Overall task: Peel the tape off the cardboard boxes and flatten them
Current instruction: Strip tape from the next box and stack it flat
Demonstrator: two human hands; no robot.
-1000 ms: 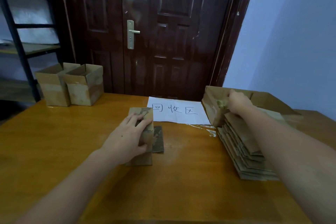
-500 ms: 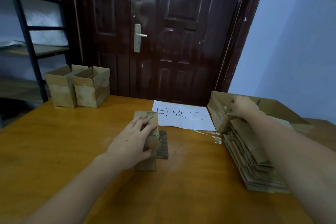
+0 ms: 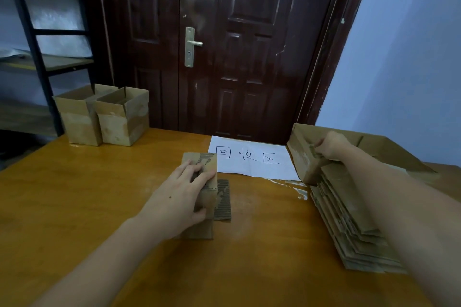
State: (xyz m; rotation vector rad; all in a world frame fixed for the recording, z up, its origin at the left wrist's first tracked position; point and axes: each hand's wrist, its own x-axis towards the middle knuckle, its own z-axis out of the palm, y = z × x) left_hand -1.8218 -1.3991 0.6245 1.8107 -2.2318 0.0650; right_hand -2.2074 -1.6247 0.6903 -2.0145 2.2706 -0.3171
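Hands, two, bare. Left hand [image 3: 183, 197]: fingers spread over a collapsed cardboard box [image 3: 202, 194] in the middle of the desk [image 3: 74, 207], thumb curled round its near right edge, palm bearing down. Right hand [image 3: 330, 144]: fingers curled round the rim of an opened, tilted box [image 3: 303, 152] at the far end of the flattened stack [image 3: 349, 219] on the desk's right side.

Item, box under left hand: lies flat or nearly so; a torn strip showing bare corrugation [image 3: 223, 199] lies just beside it on the right, touching. Whether tape is left on it cannot be told.

Item, flattened stack: many folded boxes, edges fanned, not squared.

Item, paper sheet [image 3: 249, 159]: handwritten, lying between the two hands at the desk's far edge. Pale scraps [image 3: 299, 192], possibly tape, lie near the stack.

Item, two standing boxes [image 3: 102, 117]: far left corner, touching one another, tops open, pale tape bands on their sides. Judged still to be done.

Handling note, step in hand: pressing the centre box flat and adding it to the stack. Advised: keep the palm broad along the creases so the panels fold on existing lines; lift the tilted box clear before sliding the flat one across; square the stack's edges, since a fanned pile may slide.
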